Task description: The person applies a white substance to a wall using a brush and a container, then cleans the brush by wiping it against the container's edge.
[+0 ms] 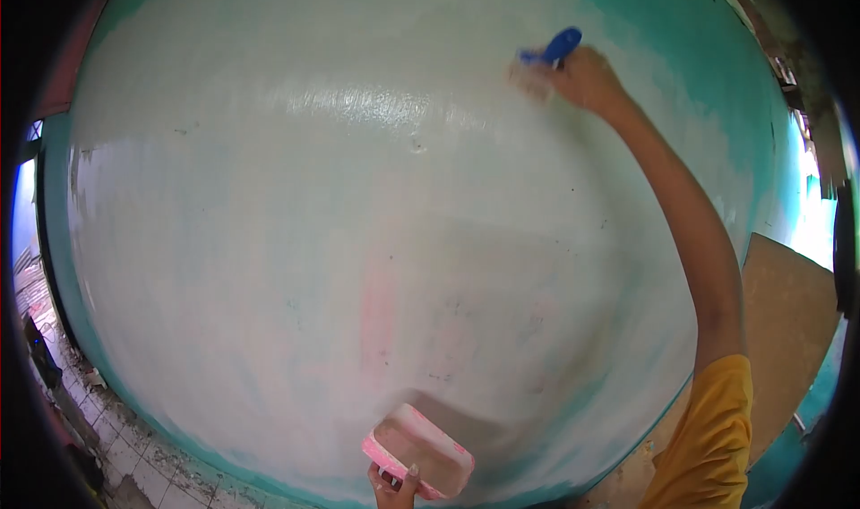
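Observation:
My right hand [586, 79] is raised at the upper right of the wall, fingers closed around a blue-handled paintbrush [563, 45]. The brush's bristles are blurred against the wall and cannot be made out well. At the bottom centre, my left hand [395, 488] grips a small pink-and-white rectangular tub [383, 457] from below, its thumb on the near side. Inside the tub there appears to be pale paint. Whitish, streaky paint covers much of the wall [269, 205], wet and shiny near the top, with green-turquoise showing around the edges.
A brown board [788, 299] leans at the right, beside the wall. Along the lower left runs a dirty tiled floor [148, 482]. Bright openings show at the far left and far right.

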